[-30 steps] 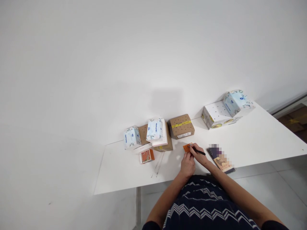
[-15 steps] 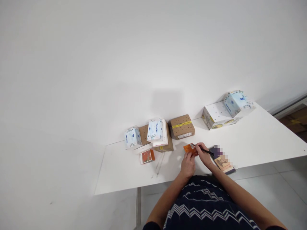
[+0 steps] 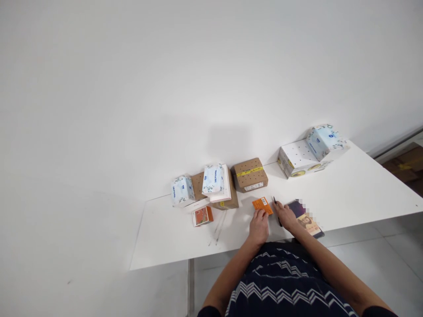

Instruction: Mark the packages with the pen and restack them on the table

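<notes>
A small orange packet (image 3: 261,204) with a white barcode patch lies on the white table (image 3: 165,233) in front of me. The fingers of my left hand (image 3: 259,225) are closed on its near edge. To the right, my right hand (image 3: 286,215) is low over the table with its fingers around a slim black pen (image 3: 274,200). One end of the pen points away from me, the other shows below the fingers, and the middle is hidden. A dark booklet or case (image 3: 317,233) with a portrait picture lies beside my right wrist, partly covered by it.
A small orange-and-white box (image 3: 202,216) and thin clear sticks (image 3: 218,231) lie to the left. Behind stand tissue packs (image 3: 213,178) on boxes, a brown carton (image 3: 249,171) with yellow tape, and a white box (image 3: 297,158) bearing another tissue pack (image 3: 327,140). A wall backs the table.
My right hand has moved off the orange packet to the right and down toward the table, turning the pen to point away from me. My left hand stays on the packet.
</notes>
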Tool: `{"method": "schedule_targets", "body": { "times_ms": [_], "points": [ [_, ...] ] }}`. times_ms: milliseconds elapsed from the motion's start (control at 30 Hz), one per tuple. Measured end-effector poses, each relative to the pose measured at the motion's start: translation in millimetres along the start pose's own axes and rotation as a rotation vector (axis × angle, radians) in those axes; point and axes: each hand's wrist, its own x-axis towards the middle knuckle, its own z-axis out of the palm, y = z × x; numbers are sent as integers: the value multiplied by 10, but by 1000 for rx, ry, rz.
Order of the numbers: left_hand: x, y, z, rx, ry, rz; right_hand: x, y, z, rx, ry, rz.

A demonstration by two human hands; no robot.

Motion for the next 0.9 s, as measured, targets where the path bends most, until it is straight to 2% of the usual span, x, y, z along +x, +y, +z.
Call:
{"method": "schedule_targets", "body": {
  "times_ms": [167,333,433,533,767,833,900],
  "points": [
    [-8,-4,3,15,5,1,-42,59,-107,-125,-3,56],
    [-3,-16,4,41,27,20,-354,243,-233,-321,112,342],
    [13,-24,5,38,20,21,-520,348,-223,-337,76,445],
    [29,-33,2,35,13,25,-573,411,-199,-311,33,446],
    [37,-39,5,31,15,11,-535,451,-235,-212,60,452],
    [36,-36,10,26,19,5,-505,437,-303,-106,88,491],
    [37,-34,15,20,23,1,-456,409,-402,192,125,610]
  ]
}}
